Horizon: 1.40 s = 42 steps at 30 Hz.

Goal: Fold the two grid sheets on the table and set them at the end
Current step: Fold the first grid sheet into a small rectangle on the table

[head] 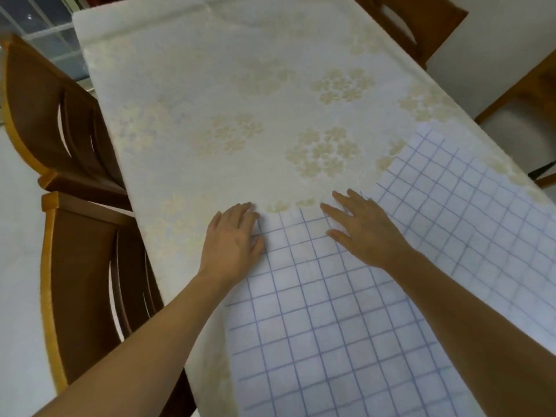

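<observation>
I see the grid sheet [346, 296] spread from centre toward 5 o'clock on the table [210, 100]; a second one [466, 191] lies at 3 o'clock; my left hand [233, 236] and right hand [361, 230] press flat on its far edge, fingers straight, gripping nothing; I judge the thin sheet may slide on the cloth or crease crooked.

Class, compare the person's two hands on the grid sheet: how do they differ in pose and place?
The left hand lies at the grid sheet's left corner, partly on the tablecloth; the right hand lies further in. The left fingers lie close together; the right fingers spread wide. Both rest flat near its far edge.
</observation>
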### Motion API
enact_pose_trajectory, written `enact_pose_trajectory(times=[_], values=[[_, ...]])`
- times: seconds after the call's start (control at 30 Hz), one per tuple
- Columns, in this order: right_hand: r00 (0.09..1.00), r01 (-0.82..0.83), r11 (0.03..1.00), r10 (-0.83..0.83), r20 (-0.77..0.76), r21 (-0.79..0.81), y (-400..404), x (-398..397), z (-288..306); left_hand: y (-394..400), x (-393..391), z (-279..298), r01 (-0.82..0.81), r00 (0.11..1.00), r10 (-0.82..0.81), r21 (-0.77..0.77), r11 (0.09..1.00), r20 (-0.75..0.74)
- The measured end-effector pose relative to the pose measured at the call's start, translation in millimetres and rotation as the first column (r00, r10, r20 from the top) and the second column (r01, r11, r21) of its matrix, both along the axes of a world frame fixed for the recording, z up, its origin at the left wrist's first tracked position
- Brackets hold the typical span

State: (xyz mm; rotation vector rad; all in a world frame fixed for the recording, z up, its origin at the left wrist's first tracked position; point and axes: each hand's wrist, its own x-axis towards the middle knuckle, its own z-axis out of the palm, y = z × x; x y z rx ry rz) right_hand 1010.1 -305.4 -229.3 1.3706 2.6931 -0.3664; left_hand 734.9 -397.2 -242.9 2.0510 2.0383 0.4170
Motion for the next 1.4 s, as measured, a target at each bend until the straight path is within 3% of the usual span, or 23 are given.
enact_pose_trajectory(times=[0.17,0.43,0.63,0.8,1.0,1.13,1.27,1.4], values=[[0.998,-0.054,0.999,0.054,0.038,0.000,20,-18,-18,8,-5,-18,0.041,0.997,-0.043,-0.036,0.998,-0.059],[0.998,-0.053,0.999,0.053,-0.027,-0.004,28,-27,-34,17,-3,-27,0.040,0.999,-0.040,-0.042,0.998,0.002],[0.997,-0.058,0.998,0.059,0.039,-0.029,40,-37,-34,19,-1,-31,0.061,0.997,-0.062,-0.024,0.998,-0.047],[0.980,-0.182,0.973,0.192,-0.056,0.141,36,-32,-30,18,-5,-28,0.106,0.994,-0.105,-0.006,0.994,0.010],[0.951,-0.226,0.916,0.281,-0.130,0.332,19,-17,-8,23,-6,-12,0.129,0.988,-0.115,-0.140,0.982,0.100],[0.962,-0.218,0.945,0.250,-0.109,0.244,7,-13,16,22,-5,7,0.187,0.982,-0.186,-0.033,0.982,0.040],[0.989,-0.134,0.991,0.133,-0.067,-0.014,7,-17,42,21,-11,35,0.375,0.924,-0.352,0.176,0.910,-0.146],[0.993,-0.120,0.988,0.118,-0.018,-0.097,17,-33,72,29,-26,62,0.498,0.860,-0.452,0.204,0.843,-0.236]])
